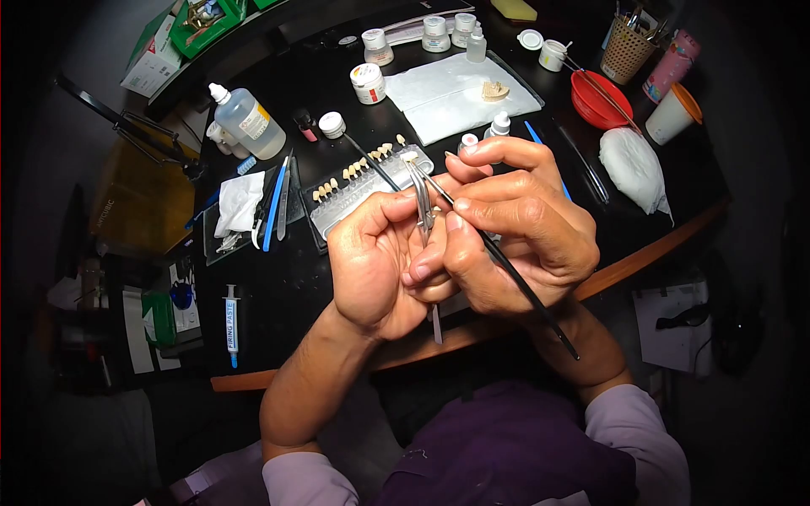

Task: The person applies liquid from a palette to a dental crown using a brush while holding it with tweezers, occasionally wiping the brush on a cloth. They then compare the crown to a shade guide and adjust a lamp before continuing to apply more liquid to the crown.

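My left hand [384, 261] is closed around metal tweezers [424, 207], whose tips point away from me. A small tooth-coloured crown [410, 157] sits at those tips. In my right hand [523, 232] is a thin brush [527, 295] with a black handle, pinched between thumb and fingers. The brush's tip reaches toward the crown; whether they touch I cannot tell. Just beyond my left hand lies a tooth shade guide [359, 190] with a row of tooth-shaped tabs. A dark stick [371, 160] crosses the guide, its near end hidden by my left hand.
A squeeze bottle [251, 122], white jars [368, 83] and a white sheet [422, 97] bearing a dental model [494, 91] stand beyond my hands. At right are a red bowl [599, 101] and a cup [673, 114]. A paste syringe [231, 325] lies left, near the wooden edge [253, 379].
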`<state>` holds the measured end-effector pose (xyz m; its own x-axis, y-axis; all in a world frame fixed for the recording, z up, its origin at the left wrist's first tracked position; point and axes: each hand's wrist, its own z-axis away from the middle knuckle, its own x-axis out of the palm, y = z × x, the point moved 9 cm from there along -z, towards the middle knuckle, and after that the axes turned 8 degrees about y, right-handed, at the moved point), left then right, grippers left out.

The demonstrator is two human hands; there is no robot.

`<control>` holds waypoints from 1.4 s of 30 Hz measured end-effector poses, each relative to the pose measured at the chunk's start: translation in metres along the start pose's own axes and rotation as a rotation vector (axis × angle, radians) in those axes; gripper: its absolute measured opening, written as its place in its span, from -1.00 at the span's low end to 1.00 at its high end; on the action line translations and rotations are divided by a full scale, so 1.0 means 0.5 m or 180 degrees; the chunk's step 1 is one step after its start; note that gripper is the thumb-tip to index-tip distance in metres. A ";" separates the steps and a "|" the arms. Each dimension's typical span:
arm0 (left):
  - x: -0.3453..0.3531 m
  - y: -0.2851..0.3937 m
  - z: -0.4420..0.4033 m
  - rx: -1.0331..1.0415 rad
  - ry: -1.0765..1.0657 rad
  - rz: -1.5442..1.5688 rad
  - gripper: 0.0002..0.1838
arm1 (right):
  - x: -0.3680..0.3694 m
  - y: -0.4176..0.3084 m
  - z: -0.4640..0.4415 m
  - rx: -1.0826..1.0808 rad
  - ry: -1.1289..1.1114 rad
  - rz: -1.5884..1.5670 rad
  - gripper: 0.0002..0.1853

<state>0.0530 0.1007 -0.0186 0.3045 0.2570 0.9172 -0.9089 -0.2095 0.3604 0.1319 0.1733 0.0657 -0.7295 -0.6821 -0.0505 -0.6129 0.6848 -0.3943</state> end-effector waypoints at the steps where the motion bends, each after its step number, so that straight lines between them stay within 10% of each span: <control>1: 0.000 0.000 0.000 0.0024 0.0017 -0.0011 -0.46 | 0.000 0.001 0.000 -0.0006 0.0019 -0.0008 -0.81; 42: -0.001 0.014 -0.012 0.0886 -0.0480 -0.0131 -0.53 | -0.001 0.000 0.001 -0.0017 0.0206 0.0194 -0.80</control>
<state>0.0446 0.1049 -0.0175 0.3972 0.1323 0.9082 -0.7884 -0.4574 0.4114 0.1324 0.1737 0.0651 -0.7836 -0.6211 -0.0149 -0.5682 0.7261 -0.3873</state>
